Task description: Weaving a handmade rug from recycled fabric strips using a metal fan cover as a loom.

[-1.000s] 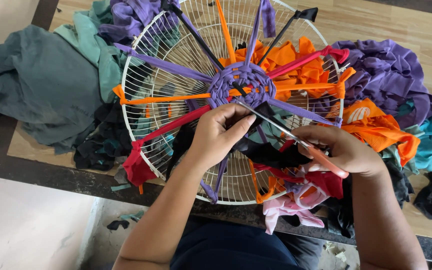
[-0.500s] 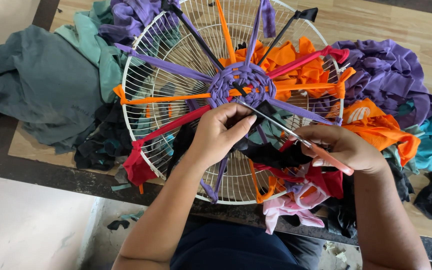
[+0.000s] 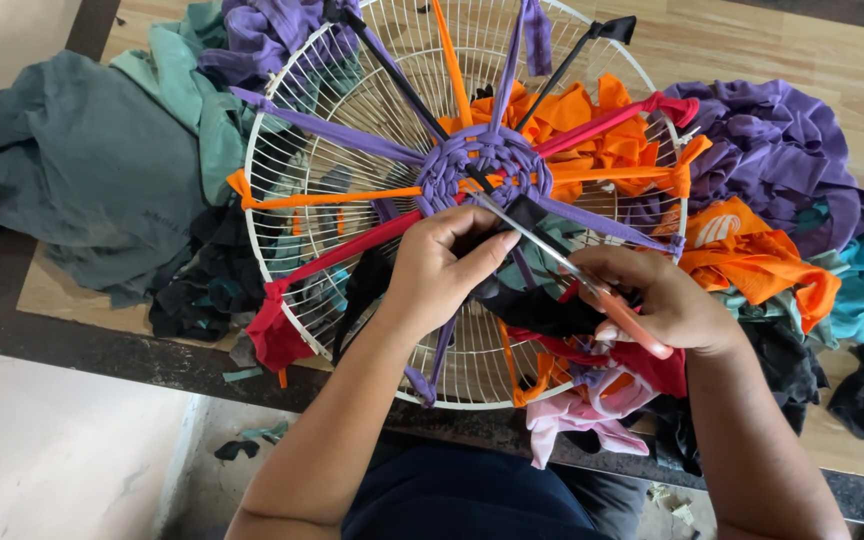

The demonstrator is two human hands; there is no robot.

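Head view. Item: white wire fan guard (image 3: 352, 120), lying flat on the table (image 3: 752, 40), strung with purple, orange, red and black fabric strips meeting in a purple woven centre (image 3: 487, 165). Our left hand (image 3: 442, 270) pinches a black fabric strip (image 3: 522, 213) just below that centre. Our right hand (image 3: 662, 300) is closed on scissors (image 3: 562, 262), blades at the strip. Fabric heaps surround the guard: teal (image 3: 82, 180), purple (image 3: 782, 150), orange (image 3: 752, 250).
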